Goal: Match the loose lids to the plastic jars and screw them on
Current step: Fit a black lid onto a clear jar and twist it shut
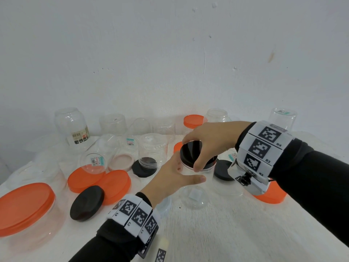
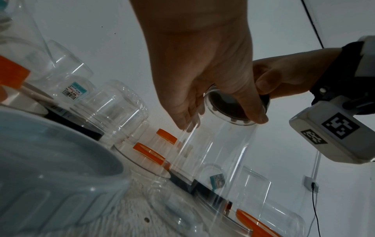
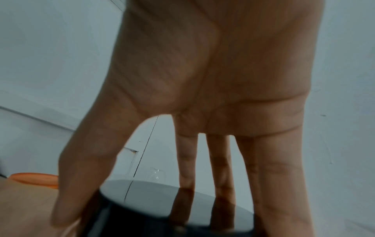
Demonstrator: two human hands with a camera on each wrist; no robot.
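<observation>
Black lid [image 1: 192,151] seated on clear jar [image 1: 192,188]; threading under way.
Left hand [image 1: 170,178] grips jar; right hand [image 1: 209,144] clasps lid; keep lid level, turn without forcing.

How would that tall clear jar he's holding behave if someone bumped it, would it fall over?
Probably yes. The clear jar looks tall, narrow and empty, so it is likely light and tippy; the left hand steadies its side while the right hand grips the black lid on top. Its thin see-through wall may flex when squeezed, and once on its side it would likely roll.
</observation>
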